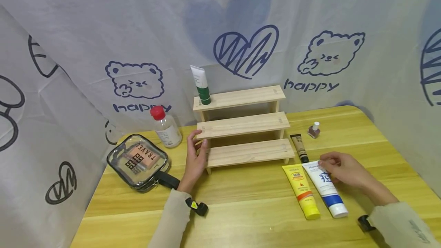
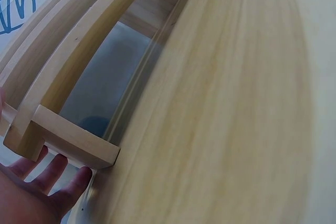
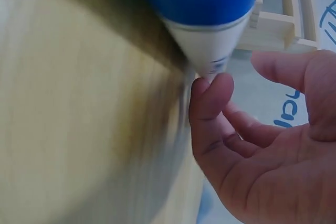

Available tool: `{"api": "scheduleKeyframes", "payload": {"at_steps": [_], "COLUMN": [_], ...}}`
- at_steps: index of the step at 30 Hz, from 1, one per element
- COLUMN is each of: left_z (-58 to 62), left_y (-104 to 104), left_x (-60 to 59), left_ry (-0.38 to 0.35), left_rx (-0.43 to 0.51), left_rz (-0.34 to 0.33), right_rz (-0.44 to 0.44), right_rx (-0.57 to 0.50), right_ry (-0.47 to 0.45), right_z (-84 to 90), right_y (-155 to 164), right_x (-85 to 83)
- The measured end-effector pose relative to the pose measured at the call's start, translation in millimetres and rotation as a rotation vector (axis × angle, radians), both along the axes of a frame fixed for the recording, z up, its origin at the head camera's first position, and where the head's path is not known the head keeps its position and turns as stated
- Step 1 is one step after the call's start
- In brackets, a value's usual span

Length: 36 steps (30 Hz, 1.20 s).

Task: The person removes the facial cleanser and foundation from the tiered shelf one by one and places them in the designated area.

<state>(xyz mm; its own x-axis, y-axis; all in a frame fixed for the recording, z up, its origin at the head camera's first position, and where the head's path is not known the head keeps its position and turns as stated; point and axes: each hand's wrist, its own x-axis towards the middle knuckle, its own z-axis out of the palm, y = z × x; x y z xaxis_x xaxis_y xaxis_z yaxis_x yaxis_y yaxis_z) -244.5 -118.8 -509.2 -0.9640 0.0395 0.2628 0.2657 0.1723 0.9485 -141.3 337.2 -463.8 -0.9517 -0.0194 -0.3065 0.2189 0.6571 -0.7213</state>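
A three-tier wooden shelf stand (image 1: 241, 125) stands at the middle back of the table. My left hand (image 1: 196, 156) holds its left end, index finger at the middle step and thumb just below. In the left wrist view, fingertips (image 2: 86, 174) meet the stand's side. A white tube with a blue band (image 1: 325, 186) lies on the table at right. At its flat end is my right hand (image 1: 344, 169), fingers bent; in the right wrist view a finger touches the tube (image 3: 210, 14) while the thumb stands apart. A yellow tube (image 1: 301, 192) lies alongside.
On the top step stands a green-and-white tube (image 1: 201, 85). A red-capped bottle (image 1: 167, 129) and a clear travel pouch (image 1: 138, 162) are left of the stand. Behind the white tube lie a small beige tube (image 1: 299, 148) and a nail polish bottle (image 1: 314, 130). Printed curtains (image 1: 172, 22) hang behind.
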Motion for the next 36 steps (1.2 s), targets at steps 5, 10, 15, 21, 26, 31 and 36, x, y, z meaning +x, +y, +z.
{"api": "scheduleKeyframes", "payload": {"at_steps": [5, 10, 15, 21, 26, 31, 36], "left_z": [1.2, 0.3, -0.1, -1.6, -3.2, -3.9, -2.3], "left_y": [0.3, -0.5, -0.7, -0.1, -0.6, -0.4, -0.1], "left_x": [0.4, 1.3, 0.7, 0.0, -0.5, -0.2, -0.2], "left_ry": [-0.004, 0.001, -0.004, 0.015, 0.025, 0.028, 0.019], "left_rx": [-0.003, -0.001, -0.002, -0.01, -0.012, -0.009, -0.008], "left_rz": [-0.001, -0.002, 0.002, 0.0, 0.003, 0.005, 0.003], "right_rz": [-0.004, -0.018, -0.01, -0.012, -0.002, 0.029, 0.074], "right_rx": [-0.027, -0.008, -0.014, -0.054, -0.096, -0.202, -0.272], "right_ry": [0.038, 0.057, 0.113, 0.182, 0.235, 0.276, 0.331], "right_z": [7.5, 16.3, 24.1, 34.8, 47.4, 59.0, 68.3], "right_y": [3.3, 1.6, -5.7, -21.9, -40.5, -58.6, -75.3], "right_x": [3.1, 4.2, 4.1, 0.1, -8.8, -19.3, -29.3]}}
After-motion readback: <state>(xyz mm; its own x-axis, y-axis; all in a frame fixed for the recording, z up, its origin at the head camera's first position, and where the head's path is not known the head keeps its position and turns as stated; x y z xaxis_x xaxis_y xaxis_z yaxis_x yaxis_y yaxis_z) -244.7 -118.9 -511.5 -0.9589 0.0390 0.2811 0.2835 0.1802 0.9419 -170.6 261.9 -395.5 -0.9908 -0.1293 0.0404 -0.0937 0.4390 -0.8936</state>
